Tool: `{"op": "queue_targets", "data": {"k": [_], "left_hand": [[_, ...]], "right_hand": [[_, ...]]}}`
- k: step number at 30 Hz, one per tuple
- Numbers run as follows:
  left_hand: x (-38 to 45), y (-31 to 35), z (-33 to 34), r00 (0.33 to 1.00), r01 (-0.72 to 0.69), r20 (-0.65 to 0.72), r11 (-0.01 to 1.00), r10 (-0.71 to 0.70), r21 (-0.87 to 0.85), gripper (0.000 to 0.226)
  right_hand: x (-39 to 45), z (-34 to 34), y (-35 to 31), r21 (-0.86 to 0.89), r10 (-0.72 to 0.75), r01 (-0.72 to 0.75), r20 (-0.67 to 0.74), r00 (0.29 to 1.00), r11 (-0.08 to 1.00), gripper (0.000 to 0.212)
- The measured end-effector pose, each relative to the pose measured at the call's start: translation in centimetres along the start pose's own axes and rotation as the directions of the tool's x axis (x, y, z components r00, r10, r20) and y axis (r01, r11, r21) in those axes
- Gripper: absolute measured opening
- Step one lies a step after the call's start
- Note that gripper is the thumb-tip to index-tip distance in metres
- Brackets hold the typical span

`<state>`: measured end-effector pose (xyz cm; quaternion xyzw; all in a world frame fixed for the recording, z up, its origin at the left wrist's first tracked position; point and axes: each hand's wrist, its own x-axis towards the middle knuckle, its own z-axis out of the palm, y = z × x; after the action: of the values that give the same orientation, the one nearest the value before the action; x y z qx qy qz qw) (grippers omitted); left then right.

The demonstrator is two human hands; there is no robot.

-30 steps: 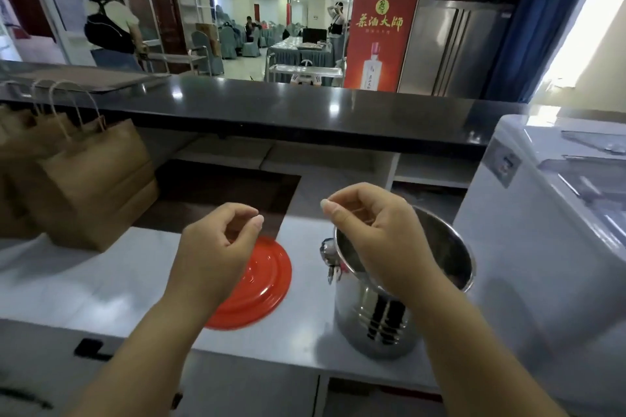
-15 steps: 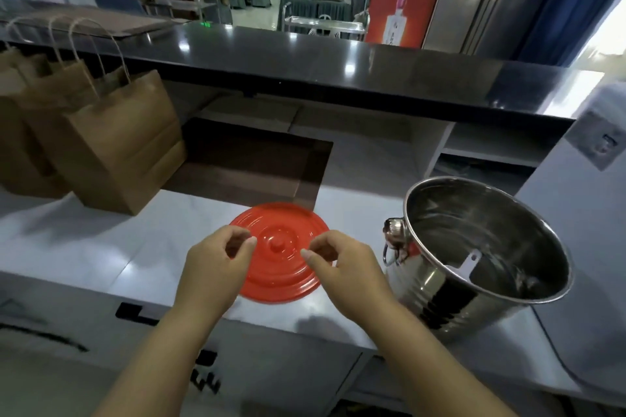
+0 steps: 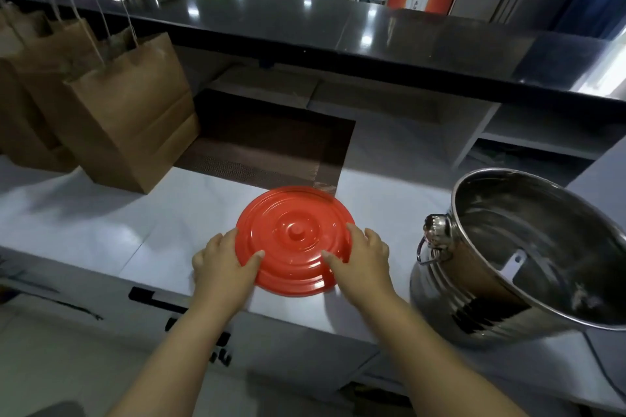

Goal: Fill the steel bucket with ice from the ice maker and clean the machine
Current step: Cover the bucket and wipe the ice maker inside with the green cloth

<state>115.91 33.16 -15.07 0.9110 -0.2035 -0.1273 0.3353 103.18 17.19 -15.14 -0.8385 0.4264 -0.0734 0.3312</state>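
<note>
On the far left of the bench (image 3: pixel 84 230) stand brown paper bags (image 3: pixel 125 112) with twisted handles, and beside them lies a dark woven mat (image 3: pixel 271 145).

The left hand (image 3: pixel 225 269) grips the left edge of the red lid (image 3: pixel 291 240) — the thumb lies on top, while the fingers (image 3: pixel 216 247) wrap around the rim. The lid rests on the bench near its front edge, its far edge overlapping a corner of the mat. It looks like thin moulded plastic with raised rings and a small centre knob: light, fairly stiff, glossy and likely slick under dry skin. The rim seems the surer place to hold, since the knob looks too small for more than a pinch.

The right hand (image 3: pixel 364 259) mirrors the left on the lid's right edge, thumb on top and fingers curled over the rim, so both hands clamp the lid between them.

To the right, apart from the lid, stands the steel bucket (image 3: pixel 481 308) on the same bench, open and seemingly without ice; a small flat metal piece (image 3: pixel 513 264) shows inside, perhaps a scoop handle, though that cannot be told. The bucket looks rigid and polished, so it is probably slippery, and it would grow heavy and cold once filled — the ring handle (image 3: pixel 432 247) on its side offers the safer hold. The ice maker's body cannot be identified with certainty here.
</note>
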Motion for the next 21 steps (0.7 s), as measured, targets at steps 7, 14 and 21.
{"op": "queue_targets", "data": {"k": [7, 14, 21], "left_hand": [[0.0, 0.4, 0.6, 0.999, -0.005, 0.044, 1.0, 0.005, -0.014, 0.065], [-0.3, -0.7, 0.3, 0.999, -0.001, 0.035, 0.983, 0.008, -0.183, 0.059], [-1.2, -0.4, -1.8, 0.997, -0.044, -0.07, 0.95, 0.023, -0.31, 0.05]], "right_hand": [[0.8, 0.7, 0.3, -0.082, -0.05, 0.05, 0.004, 0.999, 0.995, 0.072], [0.6, 0.5, 0.3, 0.12, -0.068, 0.071, -0.035, 0.997, 0.99, 0.069], [-1.0, -0.7, -2.1, 0.264, -0.213, 0.25, -0.16, 0.964, 0.932, 0.072]]}}
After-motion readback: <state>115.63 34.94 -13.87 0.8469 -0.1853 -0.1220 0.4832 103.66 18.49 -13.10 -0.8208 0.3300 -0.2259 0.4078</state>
